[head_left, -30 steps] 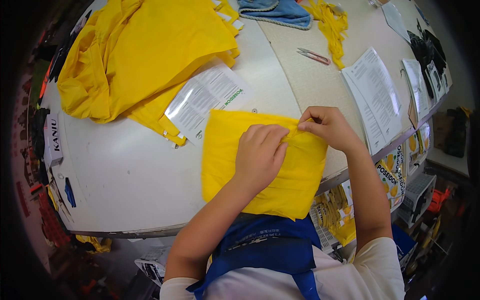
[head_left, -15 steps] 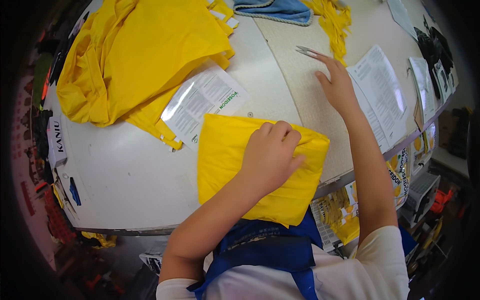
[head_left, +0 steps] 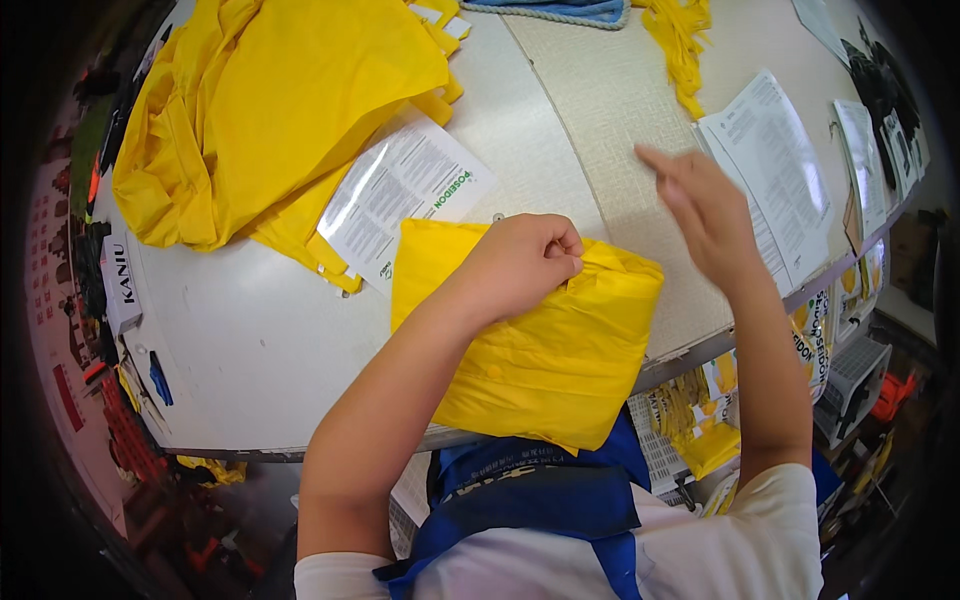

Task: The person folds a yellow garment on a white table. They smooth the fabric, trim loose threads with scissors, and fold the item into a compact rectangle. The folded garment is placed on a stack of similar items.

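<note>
In front of me, a folded yellow garment (head_left: 520, 385) with a round snap button lies at the table's front edge, its lower part overhanging the edge towards my blue apron. My left hand (head_left: 520, 265) is closed on its upper edge, thumb and fingers pinching the fabric. My right hand (head_left: 705, 210) is raised to the right of the garment and apart from it, index finger stretched to the left and the other fingers curled. The hand is slightly blurred. The thread snips seen in it earlier are out of sight now; whether it holds them is hidden.
A large heap of yellow garments (head_left: 300, 110) covers the far left, partly over a printed sheet (head_left: 400, 190). Printed sheets (head_left: 775, 165) lie at right, yellow strips (head_left: 683, 60) and a blue cloth (head_left: 570, 10) at the far side. A white box (head_left: 122, 285) stands at the left edge.
My right hand has moved nearer to me and slightly right, and the snips have gone from view. My left hand has shifted from lying over the garment to pinching its upper edge.
</note>
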A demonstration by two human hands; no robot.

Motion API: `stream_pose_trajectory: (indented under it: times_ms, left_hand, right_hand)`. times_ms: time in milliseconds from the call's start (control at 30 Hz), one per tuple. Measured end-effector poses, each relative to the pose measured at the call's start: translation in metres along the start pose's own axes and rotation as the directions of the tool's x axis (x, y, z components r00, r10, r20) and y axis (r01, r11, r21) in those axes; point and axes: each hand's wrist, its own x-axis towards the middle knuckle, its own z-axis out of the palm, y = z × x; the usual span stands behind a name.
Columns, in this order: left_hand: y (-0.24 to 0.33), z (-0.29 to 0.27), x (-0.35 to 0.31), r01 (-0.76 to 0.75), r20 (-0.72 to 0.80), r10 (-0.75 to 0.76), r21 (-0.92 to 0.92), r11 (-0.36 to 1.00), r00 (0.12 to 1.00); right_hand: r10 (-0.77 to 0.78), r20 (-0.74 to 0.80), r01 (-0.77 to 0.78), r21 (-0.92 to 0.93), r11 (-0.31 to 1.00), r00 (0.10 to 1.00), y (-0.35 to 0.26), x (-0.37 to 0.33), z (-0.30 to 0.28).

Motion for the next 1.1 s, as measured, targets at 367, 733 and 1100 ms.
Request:
stream_pose_trajectory:
  times_ms: [367,733,1100]
  left_hand:
    - [-0.012,-0.004,-0.008,0.127,0.148,-0.068,-0.434,0.892,0.987]
    - [-0.025,-0.001,0.000,0.198,0.239,-0.085,-0.501,0.842,0.967]
    - [-0.031,-0.002,0.005,0.200,0.255,-0.066,-0.548,0.812,0.965]
  right_hand:
    - [-0.297,0.203,0.280,0.106,0.954,0.933,-0.024,-0.021,-0.001]
    - [-0.342,0.370,0.277,0.217,0.936,0.864,-0.021,-0.011,0.008]
    - [-0.397,0.396,0.337,0.214,0.917,0.828,-0.017,-0.005,0.015]
